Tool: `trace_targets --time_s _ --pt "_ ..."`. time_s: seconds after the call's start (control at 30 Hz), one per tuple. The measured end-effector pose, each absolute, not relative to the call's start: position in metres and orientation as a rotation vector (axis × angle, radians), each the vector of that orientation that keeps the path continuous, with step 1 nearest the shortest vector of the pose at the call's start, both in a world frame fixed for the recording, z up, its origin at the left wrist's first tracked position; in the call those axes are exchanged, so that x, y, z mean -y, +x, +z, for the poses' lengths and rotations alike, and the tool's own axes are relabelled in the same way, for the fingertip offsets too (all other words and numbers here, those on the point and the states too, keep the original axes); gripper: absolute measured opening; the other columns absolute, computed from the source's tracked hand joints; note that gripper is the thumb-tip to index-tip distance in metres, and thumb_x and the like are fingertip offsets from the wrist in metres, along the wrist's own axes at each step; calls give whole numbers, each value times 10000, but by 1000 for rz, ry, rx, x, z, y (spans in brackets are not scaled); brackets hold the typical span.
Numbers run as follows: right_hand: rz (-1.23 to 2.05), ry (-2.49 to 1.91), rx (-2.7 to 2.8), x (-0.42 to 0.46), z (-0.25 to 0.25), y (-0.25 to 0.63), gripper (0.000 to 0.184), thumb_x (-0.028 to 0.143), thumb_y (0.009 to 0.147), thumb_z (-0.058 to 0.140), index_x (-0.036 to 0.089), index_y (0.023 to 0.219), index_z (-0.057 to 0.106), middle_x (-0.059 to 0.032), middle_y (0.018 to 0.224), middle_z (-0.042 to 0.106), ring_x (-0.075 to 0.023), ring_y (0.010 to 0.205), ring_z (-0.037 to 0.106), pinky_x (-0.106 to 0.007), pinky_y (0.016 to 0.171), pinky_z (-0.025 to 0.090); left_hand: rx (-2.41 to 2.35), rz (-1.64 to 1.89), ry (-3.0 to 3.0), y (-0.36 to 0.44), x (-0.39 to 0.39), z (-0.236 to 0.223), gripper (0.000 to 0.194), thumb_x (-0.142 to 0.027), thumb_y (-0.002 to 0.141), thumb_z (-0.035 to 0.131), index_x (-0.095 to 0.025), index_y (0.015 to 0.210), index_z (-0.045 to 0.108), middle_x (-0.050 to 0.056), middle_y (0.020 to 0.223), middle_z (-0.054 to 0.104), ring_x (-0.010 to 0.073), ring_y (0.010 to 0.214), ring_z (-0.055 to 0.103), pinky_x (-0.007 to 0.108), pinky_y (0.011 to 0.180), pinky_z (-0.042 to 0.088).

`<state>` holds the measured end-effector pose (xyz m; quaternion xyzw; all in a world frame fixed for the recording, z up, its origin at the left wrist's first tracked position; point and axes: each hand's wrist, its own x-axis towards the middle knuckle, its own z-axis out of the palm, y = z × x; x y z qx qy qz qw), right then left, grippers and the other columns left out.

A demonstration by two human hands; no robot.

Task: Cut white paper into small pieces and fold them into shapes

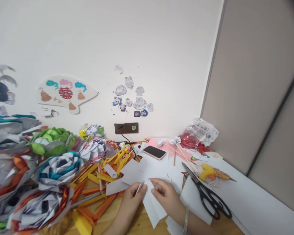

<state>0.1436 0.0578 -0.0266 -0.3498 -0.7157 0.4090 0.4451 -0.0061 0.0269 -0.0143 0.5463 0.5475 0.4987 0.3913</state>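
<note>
Paper (155, 210): white, right in front of me, between my two hands and just below my fingertips.
Long axis: it slants from my fingertips back toward my body, its low end drifting a little to my right.
Nearer hand: neither by much; my left meets the upper left edge, my right lies along the upper right side.
Look of it: plain, thin, flat-faced, with a crease running lengthwise and a pointed lower corner.
Left hand (135, 193): thumb and fingers pinched on white paper, a narrow edge poking up between them.
Right hand (165, 192): thumb and forefinger curved apart at the top of the piece; whether they grip it, I cannot tell.
Under and beyond: bare wooden table (138, 225) below, white sheets (159, 167) past my fingertips, then a phone (155, 152).
My right: black-handled scissors (201, 189), blades pointing away from me.
My left: yellow and orange strips (106, 177), then big paper flowers (57, 169).
</note>
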Motion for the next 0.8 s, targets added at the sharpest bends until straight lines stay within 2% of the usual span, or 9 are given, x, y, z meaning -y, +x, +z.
trace_targets --time_s 0.13,0.27,0.43,0.6,0.8 --pt "1032 -858 1764 -59 -25 144 383 281 758 487 121 1087 600 47 567 390 -119 537 386 -253 547 349 -1357 1233 1319 -4 -26 -15 362 -489 706 498 -209 535 343 -84 478 287 89 460 266 217 457 220" --pt "1128 -859 1679 -60 -27 142 482 280 752 512 132 1210 504 64 559 372 -108 521 366 -237 529 337 -1341 1250 1288 -3 -25 -15 373 -489 692 518 -212 521 336 -95 439 287 80 429 253 215 442 200" --pt "1129 -874 1679 -62 -32 141 276 302 751 538 129 935 649 28 568 447 -116 534 414 -239 520 352 -1318 1276 1243 -1 -23 -11 388 -514 669 544 -203 513 373 -93 434 307 78 425 262 211 435 196" --pt "1098 -823 1704 -61 -33 142 250 283 768 528 150 942 651 21 573 485 -115 530 430 -231 514 358 -1313 1269 1264 -1 -23 -11 360 -514 643 593 -182 579 469 -90 455 349 76 423 276 206 425 198" --pt "1148 -872 1652 -64 -37 140 246 295 757 545 138 920 641 27 559 473 -112 521 424 -225 497 343 -1380 1228 1284 -4 -26 -17 444 -582 613 593 -204 513 383 -97 400 324 71 390 275 207 411 172"
